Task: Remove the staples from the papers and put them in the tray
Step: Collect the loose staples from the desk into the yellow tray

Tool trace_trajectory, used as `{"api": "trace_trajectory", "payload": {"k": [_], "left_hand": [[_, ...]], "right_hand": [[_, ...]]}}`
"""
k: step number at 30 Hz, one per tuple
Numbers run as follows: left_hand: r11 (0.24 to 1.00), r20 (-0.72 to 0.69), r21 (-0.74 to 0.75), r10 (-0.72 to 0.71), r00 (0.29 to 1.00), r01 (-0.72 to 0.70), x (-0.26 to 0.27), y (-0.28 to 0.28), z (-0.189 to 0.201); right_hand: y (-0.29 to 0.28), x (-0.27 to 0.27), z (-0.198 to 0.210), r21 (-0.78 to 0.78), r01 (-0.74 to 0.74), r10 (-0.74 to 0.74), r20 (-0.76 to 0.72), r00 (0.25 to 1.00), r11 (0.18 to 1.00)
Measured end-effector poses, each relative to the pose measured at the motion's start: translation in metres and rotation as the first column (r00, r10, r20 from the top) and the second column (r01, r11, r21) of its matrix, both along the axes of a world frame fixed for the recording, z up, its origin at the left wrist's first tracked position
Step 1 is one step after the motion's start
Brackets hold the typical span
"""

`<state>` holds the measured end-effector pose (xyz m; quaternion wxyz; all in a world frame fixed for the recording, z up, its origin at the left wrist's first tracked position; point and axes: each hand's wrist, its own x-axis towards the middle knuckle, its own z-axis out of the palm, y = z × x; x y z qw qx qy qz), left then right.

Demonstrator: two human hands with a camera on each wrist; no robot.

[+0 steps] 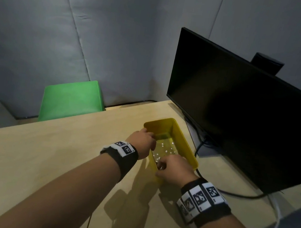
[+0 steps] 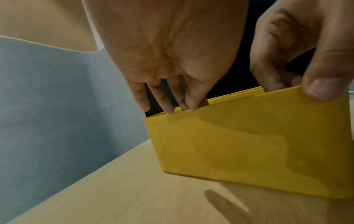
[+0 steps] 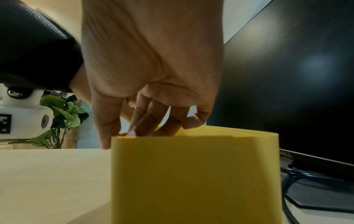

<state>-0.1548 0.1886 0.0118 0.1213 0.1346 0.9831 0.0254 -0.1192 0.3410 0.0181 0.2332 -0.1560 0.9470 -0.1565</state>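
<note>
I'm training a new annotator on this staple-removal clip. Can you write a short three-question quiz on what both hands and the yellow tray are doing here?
1. True or false: the yellow tray stands on the wooden desk, close to the black monitor.
2. Which hands hold the tray? A) left only B) right only C) both
3. Fill in: the right hand grips the tray's ____ end, with its thumb outside the wall.

Key
1. True.
2. C: the left hand has fingers over the long side's rim, and the right hand holds it too.
3. Near.
</note>
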Motion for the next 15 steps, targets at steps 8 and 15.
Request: {"api": "trace_trajectory", "payload": {"k": [8,15], "left_hand": [[1.0,-0.047,-0.002,-0.027,0.999,0.027,0.004,-0.017,-0.002],[0.995,-0.076,0.099,0.004,0.997,0.004,0.01,-0.013,0.0]], "right_hand": [[-0.003,-0.002,0.003,0.007,0.001,-0.001,0.042,0.999,1.0],[-0.005,0.0,0.006,0.045,0.014,-0.016,0.048,0.999,0.999]]}}
